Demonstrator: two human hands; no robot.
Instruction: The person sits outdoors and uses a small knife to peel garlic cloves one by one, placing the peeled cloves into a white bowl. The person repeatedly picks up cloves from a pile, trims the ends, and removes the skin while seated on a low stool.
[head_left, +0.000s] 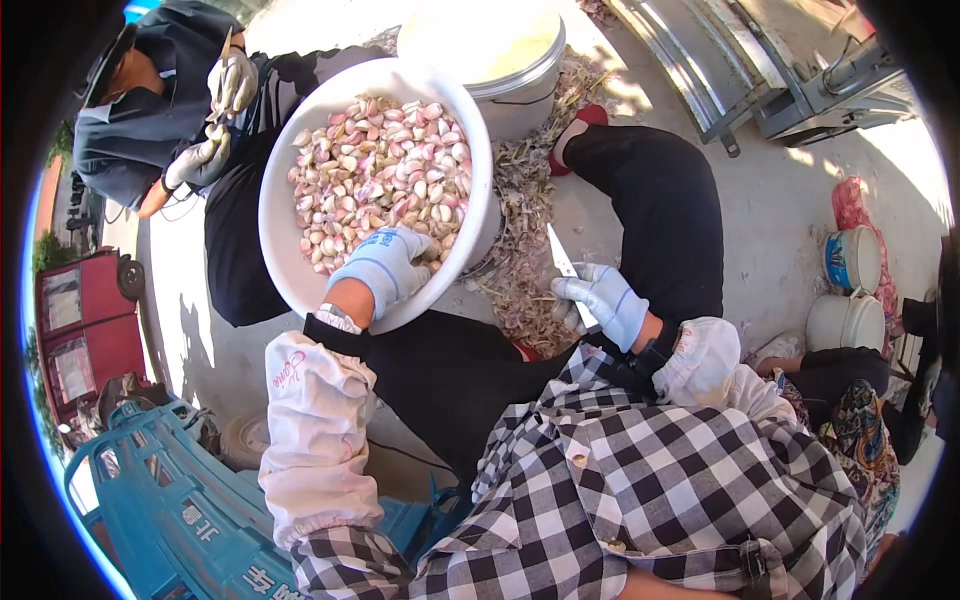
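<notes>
My left hand (386, 266), in a pale glove, reaches over the near rim of a white plastic basin (482, 172). Its fingertips are down among peeled and pink-skinned garlic cloves (382, 165), partly hidden, so whether they grip a clove is unclear. My right hand (604, 300), gloved too, is shut on a small knife (560, 253) with a pointed light blade. That blade points up and away from me, to the right of the basin and apart from it. Garlic skins and dry stalks (529, 277) litter the ground between basin and knife.
A co-worker's gloved hands (234, 82) hold a knife at upper left. Beyond the basin stands a large lidded bucket (517, 101). A metal frame (750, 75) is at upper right, pails (844, 322) at right, a blue vehicle (172, 495) at lower left.
</notes>
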